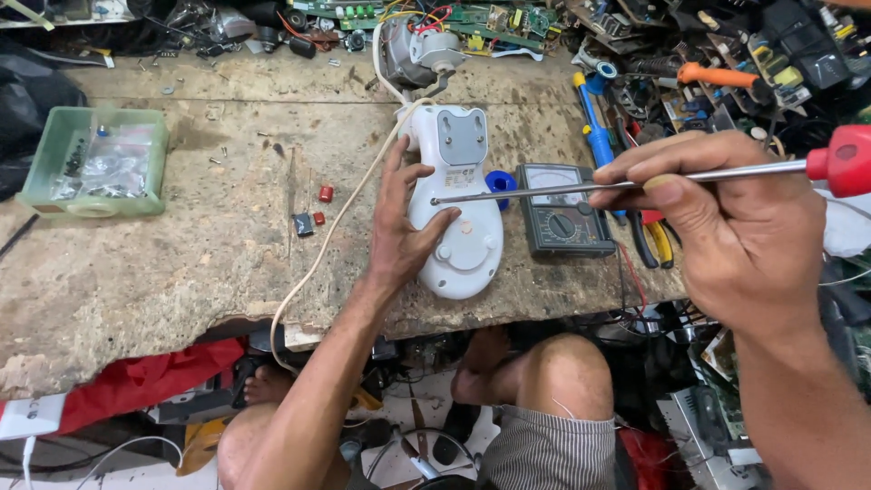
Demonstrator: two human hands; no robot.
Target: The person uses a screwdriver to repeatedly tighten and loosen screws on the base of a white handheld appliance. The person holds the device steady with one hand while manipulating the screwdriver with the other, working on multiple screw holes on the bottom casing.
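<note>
My right hand [726, 245] is closest to me, raised above the right end of the bench [163, 272]. Its fingers [667, 177] are closed around the steel shaft of a long screwdriver [617, 186] with a red handle; thumb and forefinger pinch the shaft partway along its length. The shaft runs nearly level toward the left, and its tip rests on the white appliance housing [458, 204].

My left hand [404, 231] lies on the bench near the front edge, at the middle. Its fingers are spread and loosely curved, pressing against the left side of the housing, with the thumb lying across its lower face. The hand steadies the housing without gripping fully around it.

The housing lies flat and lengthwise, its rounded end toward the front edge. A grey panel occupies its far end. A white cord [318, 263] leaves the far end and drops over the front edge.

Just right of the housing sits a dark analogue meter [562, 213]. A blue tape roll [499, 181] sits between the two. Small red components [325, 193] lie left of my left hand. A green tray [95, 163] sits at the left edge. Circuit boards [435, 18] crowd the far edge.
</note>
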